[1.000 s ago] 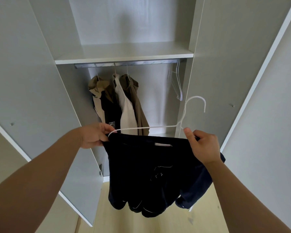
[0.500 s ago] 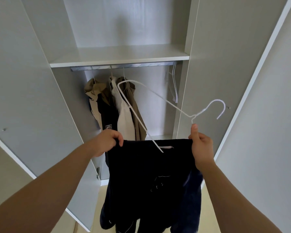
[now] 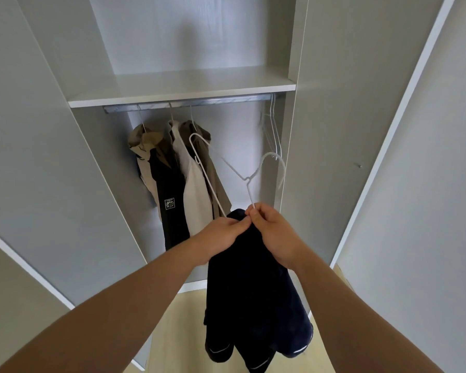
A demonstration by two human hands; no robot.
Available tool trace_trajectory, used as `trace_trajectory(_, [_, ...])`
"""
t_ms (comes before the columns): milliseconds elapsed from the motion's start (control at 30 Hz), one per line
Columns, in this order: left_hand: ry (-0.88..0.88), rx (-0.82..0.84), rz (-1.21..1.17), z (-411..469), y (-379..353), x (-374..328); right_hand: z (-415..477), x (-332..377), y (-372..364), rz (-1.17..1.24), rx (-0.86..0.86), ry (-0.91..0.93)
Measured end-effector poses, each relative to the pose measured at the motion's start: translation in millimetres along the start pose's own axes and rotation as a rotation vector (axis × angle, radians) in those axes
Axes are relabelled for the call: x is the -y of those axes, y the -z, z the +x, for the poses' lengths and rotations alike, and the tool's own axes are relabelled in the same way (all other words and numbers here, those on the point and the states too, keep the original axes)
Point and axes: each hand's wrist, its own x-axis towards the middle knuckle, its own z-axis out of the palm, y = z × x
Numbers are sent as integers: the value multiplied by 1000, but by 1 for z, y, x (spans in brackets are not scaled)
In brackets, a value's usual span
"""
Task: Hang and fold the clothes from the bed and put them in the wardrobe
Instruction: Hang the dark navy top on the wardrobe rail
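A dark navy garment (image 3: 253,297) with thin white piping hangs bunched from both my hands in front of the open wardrobe. My left hand (image 3: 221,235) grips its top edge. My right hand (image 3: 272,232) pinches the garment together with one arm of a white wire hanger (image 3: 221,168), which tilts up and left, hook pointing right. The two hands touch at the fingertips. The hanger's lower end is hidden behind my left hand.
Inside the wardrobe a metal rail (image 3: 189,105) under a white shelf (image 3: 183,87) carries a tan jacket, a dark garment and a white one (image 3: 197,195) at the left. Spare white hangers (image 3: 273,130) hang at the rail's right end. Both doors stand open.
My hands have come together at the middle, bunching the garment that was spread wide. The hanger has swung more upright. The view has tilted down slightly.
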Motion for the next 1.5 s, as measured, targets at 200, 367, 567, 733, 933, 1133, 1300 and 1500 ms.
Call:
trace_trajectory(200, [-125,-128,-51,2,-2,6,-6,3,9,275,72,-72])
trace_trajectory(367, [-221,-279,-148,2,-7,-1,-9,8,1,-99,167,-4])
trace_trajectory(567, [-218,-620,-58,12,16,-6,-5,-12,-5,-446,149,62])
trace_trajectory(733, [-129,-678,-296,13,83,-6,3,-54,28,-595,-175,-190])
trace_trajectory(933, [-223,-91,-545,-7,93,8,11,-35,46,-71,-334,-228])
trace_trajectory(1133, [-254,11,-342,-17,86,14,10,2,52,323,322,-216])
trace_trajectory(1300, [-269,114,-465,-21,96,16,15,0,35,57,13,-432])
trace_trajectory(1500, [-234,190,-432,-15,94,24,10,-3,25,237,218,-310])
